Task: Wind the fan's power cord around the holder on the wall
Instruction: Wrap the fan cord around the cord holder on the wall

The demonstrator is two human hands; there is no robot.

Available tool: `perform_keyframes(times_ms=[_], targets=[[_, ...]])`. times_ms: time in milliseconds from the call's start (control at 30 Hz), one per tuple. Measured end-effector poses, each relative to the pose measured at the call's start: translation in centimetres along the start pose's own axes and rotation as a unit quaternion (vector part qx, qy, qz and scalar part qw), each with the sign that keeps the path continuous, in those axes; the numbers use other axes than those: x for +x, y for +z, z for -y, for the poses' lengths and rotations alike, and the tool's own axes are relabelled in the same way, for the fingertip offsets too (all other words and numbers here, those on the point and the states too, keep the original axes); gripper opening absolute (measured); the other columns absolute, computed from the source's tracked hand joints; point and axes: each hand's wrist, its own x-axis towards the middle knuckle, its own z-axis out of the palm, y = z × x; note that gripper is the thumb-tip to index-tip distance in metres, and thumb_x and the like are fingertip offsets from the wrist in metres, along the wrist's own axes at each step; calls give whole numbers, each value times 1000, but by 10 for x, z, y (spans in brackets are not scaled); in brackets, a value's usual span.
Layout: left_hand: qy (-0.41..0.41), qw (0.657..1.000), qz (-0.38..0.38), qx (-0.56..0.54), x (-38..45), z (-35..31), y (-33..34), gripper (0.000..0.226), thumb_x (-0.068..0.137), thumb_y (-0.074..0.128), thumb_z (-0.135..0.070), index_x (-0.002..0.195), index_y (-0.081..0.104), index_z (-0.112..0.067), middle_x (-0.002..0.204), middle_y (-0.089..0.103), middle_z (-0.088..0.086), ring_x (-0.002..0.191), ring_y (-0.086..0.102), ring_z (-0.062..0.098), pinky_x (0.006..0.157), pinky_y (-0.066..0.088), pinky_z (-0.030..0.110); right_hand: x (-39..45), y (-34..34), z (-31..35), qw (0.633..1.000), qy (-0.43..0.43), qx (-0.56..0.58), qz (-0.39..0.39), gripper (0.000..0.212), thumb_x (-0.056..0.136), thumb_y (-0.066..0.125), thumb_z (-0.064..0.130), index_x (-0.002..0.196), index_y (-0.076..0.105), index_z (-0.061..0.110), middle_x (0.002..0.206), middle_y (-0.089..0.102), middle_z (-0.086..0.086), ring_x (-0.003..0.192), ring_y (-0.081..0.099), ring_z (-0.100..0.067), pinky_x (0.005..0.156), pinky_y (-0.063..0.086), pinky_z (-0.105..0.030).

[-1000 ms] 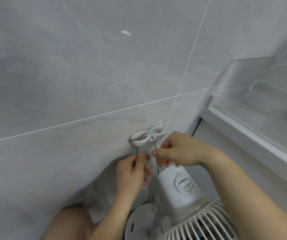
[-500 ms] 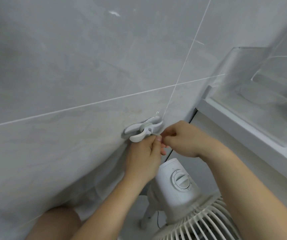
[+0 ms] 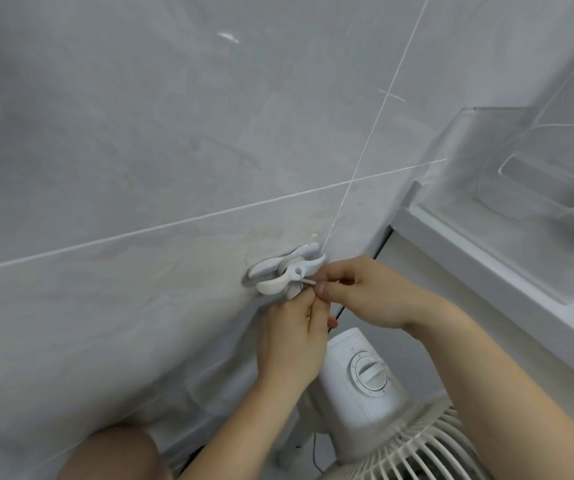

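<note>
Both hands meet at the white cord holder stuck on the grey tiled wall. The right hand pinches a short visible stretch of the power cord between thumb and fingers, right beside the holder. The left hand sits just below with its fingers curled upward at the same spot (what they hold is hidden). The white fan stands directly beneath the hands.
</note>
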Motion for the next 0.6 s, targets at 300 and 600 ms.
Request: perform_keyframes(times_ms=[300,600], targets=[[56,987,83,129,-3,-9,-12,43,96,28,-48,116,58,-24,97,78,-3,91,72,30,75,55,46,6,1,0,1000,15,7,9,25,103,55,19,98,78,9,104,75,-21,97,67,-43,101,49,-57],[115,932,122,322,-13,-42,-55,39,101,38,-57,122,60,-34,100,75,-1,95,70,30,70,49,35,12,2,-1,1000,26,9,3,32,106,54,29,83,73,17,87,77,-5,79,66,-18,95,55,-50]])
